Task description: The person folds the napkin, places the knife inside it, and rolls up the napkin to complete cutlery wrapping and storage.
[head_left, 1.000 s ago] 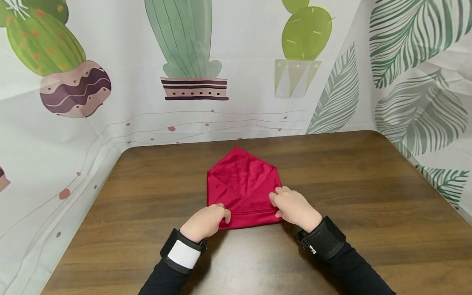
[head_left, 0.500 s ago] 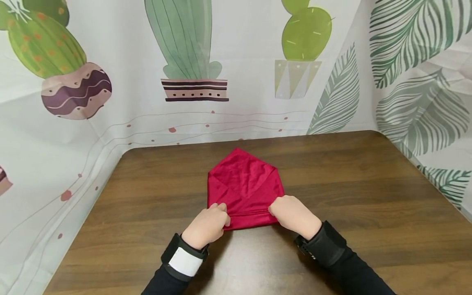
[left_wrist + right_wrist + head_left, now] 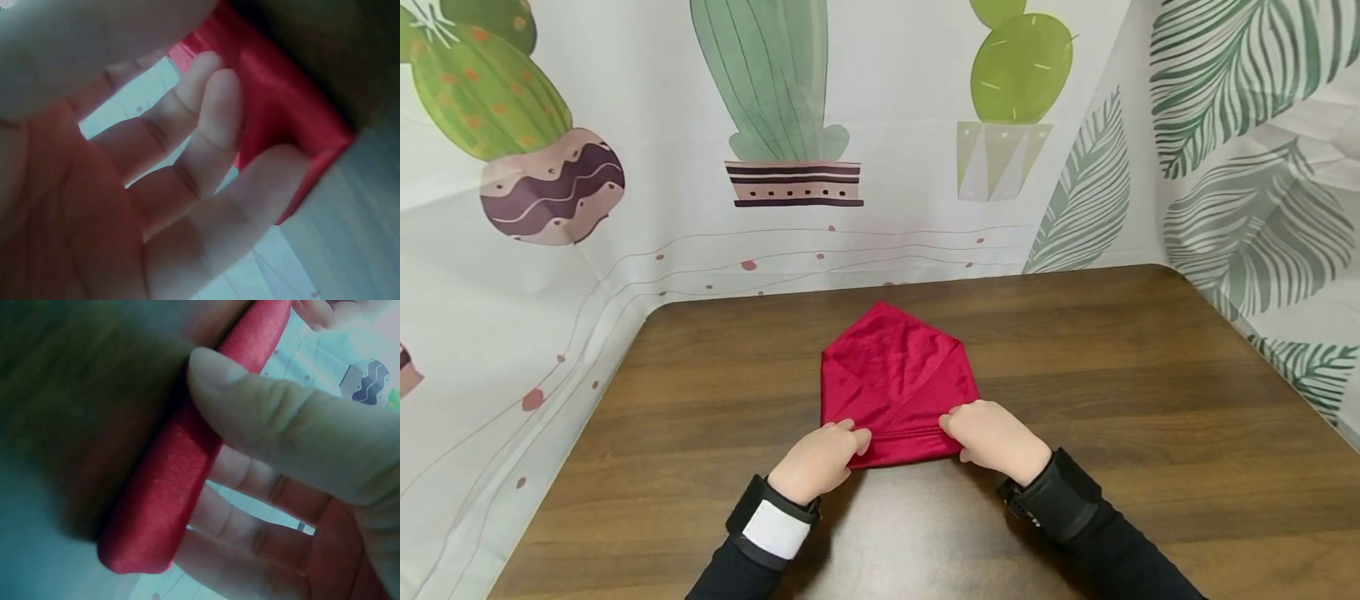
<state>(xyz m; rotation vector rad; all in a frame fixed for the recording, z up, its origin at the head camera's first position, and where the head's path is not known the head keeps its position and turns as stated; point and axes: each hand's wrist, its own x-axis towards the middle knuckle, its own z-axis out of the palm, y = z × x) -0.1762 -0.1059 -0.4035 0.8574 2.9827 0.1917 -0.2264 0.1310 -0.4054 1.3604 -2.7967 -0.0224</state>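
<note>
A shiny red cloth [image 3: 895, 375] lies folded into a five-sided shape, its point toward the back, with a narrow folded band [image 3: 906, 448] along the near edge. At the left end of that band, my left hand [image 3: 820, 458] holds the cloth; the left wrist view shows its bent fingers [image 3: 222, 109] against the red fabric [image 3: 275, 81]. My right hand [image 3: 997, 439] grips the band's right end. Up close in the right wrist view, the thumb [image 3: 219, 375] presses the near side of the rolled edge [image 3: 162, 494], with the fingers on the other side.
The cloth lies on a brown wood-grain table [image 3: 1112, 358] with rounded back corners. Behind it hangs a white sheet [image 3: 910, 92] printed with cacti and leaves. Black bands circle both wrists, the left one [image 3: 773, 517] with a white patch.
My right hand has shifted slightly toward the near edge and inward, and its fingers have closed on the band. The left hand stays nearly in place, and the cloth keeps its shape.
</note>
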